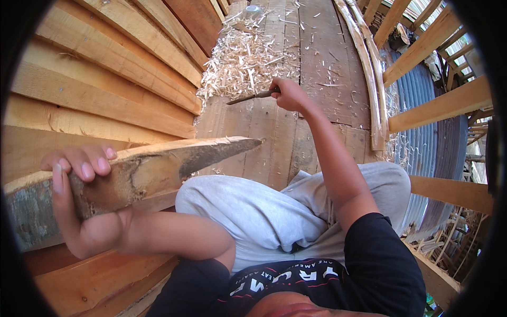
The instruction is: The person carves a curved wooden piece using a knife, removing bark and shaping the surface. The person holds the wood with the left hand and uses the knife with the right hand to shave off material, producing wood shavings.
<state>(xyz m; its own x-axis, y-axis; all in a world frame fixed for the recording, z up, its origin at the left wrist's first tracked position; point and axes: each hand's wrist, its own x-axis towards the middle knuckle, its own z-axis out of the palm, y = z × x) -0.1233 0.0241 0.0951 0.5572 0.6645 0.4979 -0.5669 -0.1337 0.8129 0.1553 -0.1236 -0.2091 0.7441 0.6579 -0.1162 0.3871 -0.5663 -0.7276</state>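
A rough wooden slab [140, 177] rises at my left, with greyish bark on its outer face and a tapered, pale-cut end reaching toward the middle. My left hand [83, 165] grips it, fingers hooked over the upper edge and thumb against the bark side. Out in front, my right hand [289, 96] is closed around the handle of a knife [247, 98]. Its dark, narrow blade points left, apart from the slab and above the floorboards. Most of the handle is hidden in my fist.
Wood shavings [248, 68] lie heaped on the plank floor [330, 68] ahead. A clear container [252, 10] stands behind them. Stacked boards [105, 90] line the left. Long pale poles [375, 79] lie along the right, beside wooden rails [443, 108] and corrugated metal sheeting [420, 95].
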